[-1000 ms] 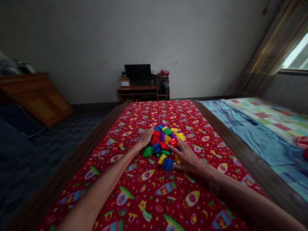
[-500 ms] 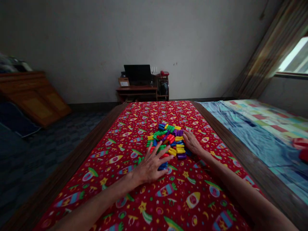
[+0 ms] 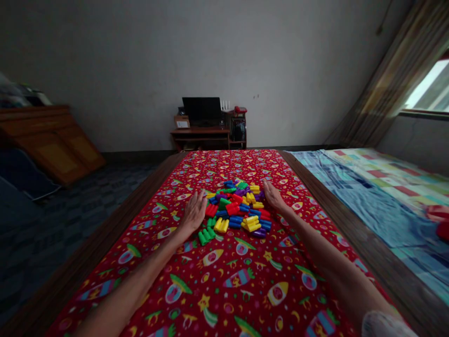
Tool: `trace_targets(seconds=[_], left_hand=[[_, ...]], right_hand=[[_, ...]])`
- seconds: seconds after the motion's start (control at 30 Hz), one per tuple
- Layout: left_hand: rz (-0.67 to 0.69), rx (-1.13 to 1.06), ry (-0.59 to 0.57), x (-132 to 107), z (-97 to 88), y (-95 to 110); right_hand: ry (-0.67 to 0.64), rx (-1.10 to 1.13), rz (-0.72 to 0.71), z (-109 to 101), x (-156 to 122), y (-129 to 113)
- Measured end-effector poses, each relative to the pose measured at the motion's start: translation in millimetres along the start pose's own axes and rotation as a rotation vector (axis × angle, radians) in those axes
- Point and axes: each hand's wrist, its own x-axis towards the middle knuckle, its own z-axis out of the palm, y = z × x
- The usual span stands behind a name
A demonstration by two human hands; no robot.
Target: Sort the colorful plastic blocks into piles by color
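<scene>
A loose pile of small plastic toy blocks lies on the red cloth, each shaped like short tubes joined side by side. Among them are a green block [image 3: 206, 235] and a yellow block [image 3: 221, 225] at the near left, a red block [image 3: 232, 208] in the middle and a purple block [image 3: 258, 233] at the near right. My left hand [image 3: 194, 210] rests on edge along the pile's left side, fingers stretched out. Opposite it, my right hand [image 3: 273, 195] is at the right edge, open too, palm facing the blocks. I see nothing held in either hand.
The patterned red cloth [image 3: 217, 290] covers a long dark wooden table [image 3: 351, 243]. A bed [image 3: 354, 187] stands along its right side. Beyond the far end are a desk [image 3: 199, 132] with a monitor [image 3: 202, 110], and a wooden cabinet [image 3: 63, 145] is at the left.
My left hand has moved from over the near blocks to the pile's left side. The blocks are spread wider and rearranged. My right hand stays by the right edge.
</scene>
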Motion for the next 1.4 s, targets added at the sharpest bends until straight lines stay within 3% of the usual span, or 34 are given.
trace_targets(seconds=[0.07,0.17,0.27,0.37,0.47,0.57,0.67,0.8,0.9,1.03,1.13,1.23,1.3,1.4], left_hand=[[-0.036,-0.111,-0.048,0.8,14.2,-3.9],[0.035,-0.26,-0.086,6.3,29.3,6.8],[0.049,-0.329,-0.013,24.0,28.9,16.0],[0.012,-0.249,0.055,63.0,22.5,15.8],[0.092,-0.179,-0.198,109.9,24.9,18.9],[0.204,-0.197,-0.395,139.0,36.2,33.0],[0.328,-0.217,-0.553,142.5,44.1,48.8],[0.481,-0.197,-0.685,125.3,38.9,54.1],[0.597,-0.147,-0.637,109.0,28.7,49.5],[0.632,-0.192,-0.533,88.4,8.7,45.2],[0.551,-0.214,-0.439,74.2,-13.7,39.6],[0.454,-0.201,-0.312,60.7,-33.2,22.0],[0.36,-0.178,-0.193,51.7,-37.2,3.1],[0.171,-0.179,-0.04,40.5,-27.6,-28.9]], right_hand=[[-0.079,0.044,-0.015,20.2,0.2,-10.5],[-0.165,0.171,-0.115,36.5,-13.2,-26.1],[-0.19,0.288,-0.144,28.0,-24.4,-26.5],[-0.088,0.249,-0.116,15.2,-20.4,-17.5],[-0.096,0.112,-0.107,20.0,-12.1,-12.6],[-0.176,0.05,-0.155,35.4,-11.4,-14.0],[-0.258,0.055,-0.187,39.7,-14.6,-14.4],[-0.417,0.1,-0.2,21.7,-12.2,-8.5],[-0.366,0.101,-0.176,2.1,-4.1,-1.8],[-0.147,0.077,-0.056,-26.4,12.3,14.8],[0.117,-0.114,0.148,-46.7,27.1,35.5],[0.246,-0.252,0.275,-60.3,40.8,56.8],[0.29,-0.292,0.315,-65.3,47.5,67.8],[0.37,-0.352,0.348,-68.6,52.8,75.8]])
